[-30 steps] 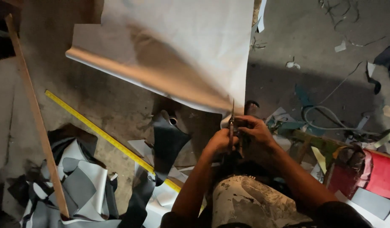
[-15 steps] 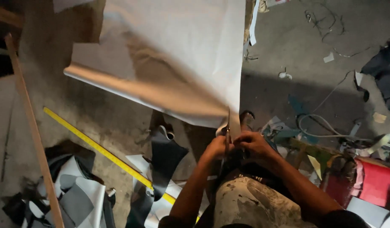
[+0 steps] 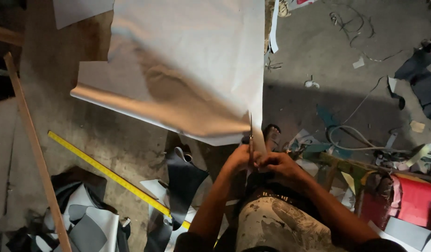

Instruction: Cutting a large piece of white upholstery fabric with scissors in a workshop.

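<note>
The paper sheet runs off the top edge; both hands hide the scissors' handles

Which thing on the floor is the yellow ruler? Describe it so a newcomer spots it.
Start at the big white sheet spread over the floor. Below its rolled left edge, a thin yellow ruler runs diagonally down-right across bare concrete toward dark scraps. Unlike the longer wooden strip beside it, it is bright yellow and flat.

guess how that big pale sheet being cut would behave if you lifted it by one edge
The pale sheet probably flops: its left edge already curls into a roll. It looks thin and light, rippling near the scissors. It likely needs steadying, as the left hand and right hand bunch at its edge.
</note>
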